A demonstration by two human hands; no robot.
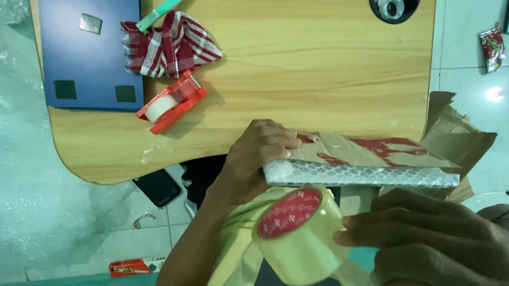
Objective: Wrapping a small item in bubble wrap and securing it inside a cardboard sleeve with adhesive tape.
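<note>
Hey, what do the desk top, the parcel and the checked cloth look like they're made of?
Desk top: probably wood-look laminate, with pale printed grain and a smooth matte face. Parcel: brown cardboard with clear bubble wrap along its edge. Checked cloth: soft woven fabric, red and white, crumpled.

Count: 2 hands, left hand (256, 161), right hand (441, 237); 2 tape rolls, clear roll (299, 234), dispenser roll (171, 102); 1 wrapped parcel (361, 167); 1 checked cloth (169, 45); 1 blue folder (93, 53)

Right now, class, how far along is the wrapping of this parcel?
Done: bubble wrap already lines the parcel edge. In hand: the left hand steadies the parcel at the table edge, while the right hand has a grip on the big tape roll. Left: no fresh clear tape visibly crosses the wrap.
</note>
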